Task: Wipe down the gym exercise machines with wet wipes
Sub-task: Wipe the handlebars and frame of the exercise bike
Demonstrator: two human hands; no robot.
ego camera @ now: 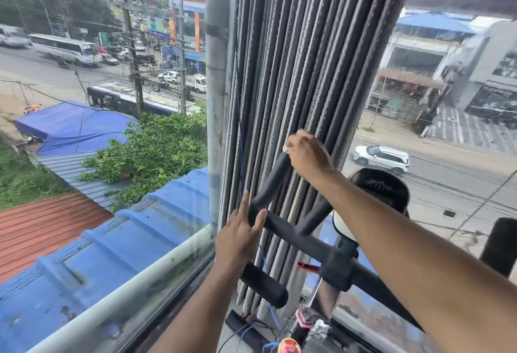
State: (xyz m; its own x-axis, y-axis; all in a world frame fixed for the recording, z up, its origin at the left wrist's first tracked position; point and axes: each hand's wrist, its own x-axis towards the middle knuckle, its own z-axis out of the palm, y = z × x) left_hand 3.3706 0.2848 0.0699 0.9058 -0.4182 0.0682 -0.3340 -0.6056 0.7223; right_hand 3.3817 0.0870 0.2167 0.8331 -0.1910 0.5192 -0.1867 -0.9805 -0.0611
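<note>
- Wiping the handlebar (282,224) is underway: right hand (307,154) pinches a wet wipe (288,147) on its far tip.
- Left hand (237,236), fingers straight, steadies the left bend.
- Next, probably: draw the wipe nearer along the grip.

wet wipe (288,148) mostly hidden in right hand (307,154), perhaps crumpled, red knob (289,346) cropped

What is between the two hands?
In the head view, a padded black handlebar loop runs between the left hand and the right hand, which holds a wipe.
</note>
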